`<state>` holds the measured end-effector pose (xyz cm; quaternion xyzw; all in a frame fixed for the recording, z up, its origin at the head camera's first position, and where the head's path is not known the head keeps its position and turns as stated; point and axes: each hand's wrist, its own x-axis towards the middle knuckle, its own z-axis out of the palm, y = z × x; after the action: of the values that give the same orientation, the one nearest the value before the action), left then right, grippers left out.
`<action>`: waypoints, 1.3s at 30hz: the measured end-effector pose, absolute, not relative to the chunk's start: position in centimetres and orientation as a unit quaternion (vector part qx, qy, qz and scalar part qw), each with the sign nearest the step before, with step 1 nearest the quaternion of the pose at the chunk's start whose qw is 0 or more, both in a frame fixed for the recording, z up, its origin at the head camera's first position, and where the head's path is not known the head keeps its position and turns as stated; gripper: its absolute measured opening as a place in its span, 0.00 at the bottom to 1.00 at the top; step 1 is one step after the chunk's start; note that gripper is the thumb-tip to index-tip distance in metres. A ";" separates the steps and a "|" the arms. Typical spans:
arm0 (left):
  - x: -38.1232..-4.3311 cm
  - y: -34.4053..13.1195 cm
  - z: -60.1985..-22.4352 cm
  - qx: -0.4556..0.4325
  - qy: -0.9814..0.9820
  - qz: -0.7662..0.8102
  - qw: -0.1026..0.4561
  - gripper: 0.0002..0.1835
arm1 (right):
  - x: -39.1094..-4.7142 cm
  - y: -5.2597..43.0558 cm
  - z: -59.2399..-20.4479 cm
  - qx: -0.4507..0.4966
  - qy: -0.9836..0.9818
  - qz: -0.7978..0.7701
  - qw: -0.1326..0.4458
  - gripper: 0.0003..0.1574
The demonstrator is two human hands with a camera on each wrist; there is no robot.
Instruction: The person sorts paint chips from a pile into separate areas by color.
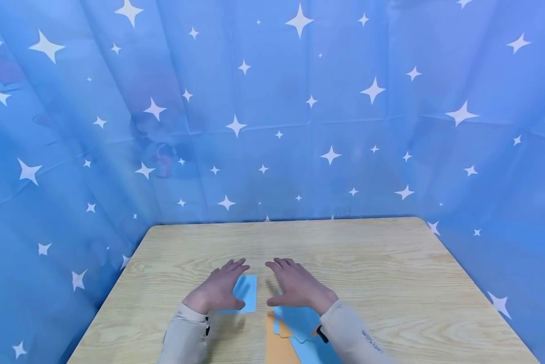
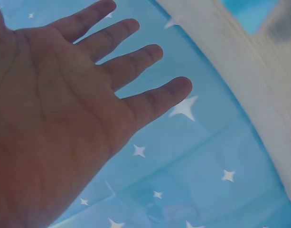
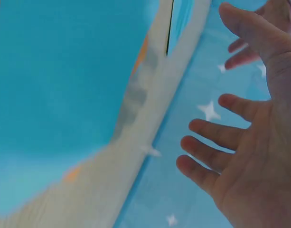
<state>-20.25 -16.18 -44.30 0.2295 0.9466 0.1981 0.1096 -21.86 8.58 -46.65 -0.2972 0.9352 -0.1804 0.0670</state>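
our left hand (image 1: 219, 287) hovers empty, fingers extended, by a blue card (image 1: 251, 292) flat on the desk (image 1: 381, 273); our right hand (image 1: 297, 285), also spread and empty, hovers by overlapping blue and orange sheets (image 1: 301, 321).

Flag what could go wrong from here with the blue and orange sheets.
In the head view, the right sleeve overlaps the pile of blue and orange sheets; lowering that arm might drag them. The left hand partly hides the separate blue sheet, so its edge could be misjudged.
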 end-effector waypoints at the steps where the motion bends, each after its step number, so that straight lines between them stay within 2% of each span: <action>1: -20.2 -15.9 -44.2 0.233 0.946 0.199 0.110 0.46 | -21.8 9.3 -46.5 -0.293 0.935 -0.188 0.065 0.55; 12: -19.9 -12.7 -44.1 0.273 0.931 0.208 0.121 0.47 | -20.3 14.9 -46.6 -0.237 0.944 -0.224 0.057 0.55; 18: -19.6 -10.0 -45.1 0.277 0.933 0.190 0.129 0.48 | -19.9 16.4 -47.1 -0.255 0.939 -0.225 0.059 0.55; 24: -19.0 -6.4 -47.0 0.254 0.942 0.154 0.157 0.54 | -19.5 16.9 -47.5 -0.267 0.934 -0.224 0.073 0.54; 29: -18.5 -4.9 -48.6 0.255 0.953 0.100 0.127 0.57 | -19.3 17.1 -47.7 -0.258 0.936 -0.228 0.072 0.52; 34: -18.6 -4.4 -49.0 0.267 0.953 0.087 0.112 0.53 | -19.5 17.2 -47.8 -0.256 0.937 -0.227 0.072 0.51; 39: -18.7 -4.4 -48.8 0.296 0.942 0.097 0.125 0.49 | -19.7 17.0 -48.1 -0.274 0.931 -0.223 0.089 0.55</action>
<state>-18.70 -4.39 -48.80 0.2961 0.9420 0.0971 0.1247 -19.66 17.01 -48.10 -0.2737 0.9314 -0.2229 0.0885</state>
